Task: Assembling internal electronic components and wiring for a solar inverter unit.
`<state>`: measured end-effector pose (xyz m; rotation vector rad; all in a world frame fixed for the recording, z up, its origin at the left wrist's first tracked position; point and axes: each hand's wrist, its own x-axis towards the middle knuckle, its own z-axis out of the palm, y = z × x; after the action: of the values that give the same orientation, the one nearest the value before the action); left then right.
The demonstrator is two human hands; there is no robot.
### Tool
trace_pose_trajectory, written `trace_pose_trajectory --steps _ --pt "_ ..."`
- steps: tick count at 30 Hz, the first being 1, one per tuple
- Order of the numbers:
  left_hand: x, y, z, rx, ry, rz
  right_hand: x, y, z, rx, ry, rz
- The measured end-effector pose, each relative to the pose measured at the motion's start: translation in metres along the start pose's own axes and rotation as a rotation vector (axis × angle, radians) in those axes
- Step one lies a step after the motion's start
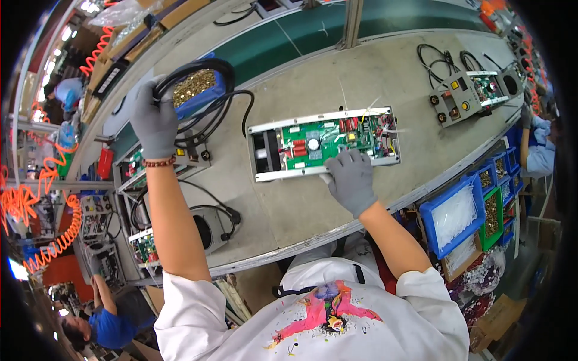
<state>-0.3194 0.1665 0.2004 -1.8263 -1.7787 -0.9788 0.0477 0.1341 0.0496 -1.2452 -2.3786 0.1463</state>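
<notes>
My left hand point(153, 117), in a grey glove, is raised at the left and closed round a coiled black cable point(223, 75). Loops of the cable hang to the right of the hand, and one end drops toward the bench. In the middle of the bench lies an open metal chassis point(325, 174) with a green circuit board point(331, 141), red parts and a black fan end. My right hand point(351, 183), gloved too, rests on the near edge of that chassis. Its fingers lie stretched over the rim, bent slightly.
Behind the cable stands a blue bin point(208, 96) of brass-coloured parts. Another unit with a grey panel point(454, 102) sits at the bench's right; more units stand at the left. Blue bins point(454, 216) line the near right edge. Co-workers point(111, 313) are at both sides.
</notes>
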Motion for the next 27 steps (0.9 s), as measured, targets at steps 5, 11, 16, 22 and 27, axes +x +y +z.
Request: trace_pose_trajectory --steps 5,11,16,22,27 --pt "-0.045 -0.076 0.120 -0.718 0.218 -0.587 -0.003 0.008 0.001 0.122 -0.137 -0.041" --pt "-0.135 -0.102 0.248 -0.998 -0.308 -1.194 0.003 0.013 0.016 0.106 -0.042 -0.109" --pt "-0.139 -0.057 0.174 -0.328 -0.230 -0.938 -0.012 0.015 0.009 0.273 0.083 -0.088" --pt "-0.122 0.143 0.051 -0.680 0.351 -0.378 -0.194 0.056 -0.053 0.664 0.606 0.121" --pt "-0.169 0.346 0.038 -0.702 -0.331 -0.006 -0.475 0.209 -0.165 -0.618 0.959 1.681"
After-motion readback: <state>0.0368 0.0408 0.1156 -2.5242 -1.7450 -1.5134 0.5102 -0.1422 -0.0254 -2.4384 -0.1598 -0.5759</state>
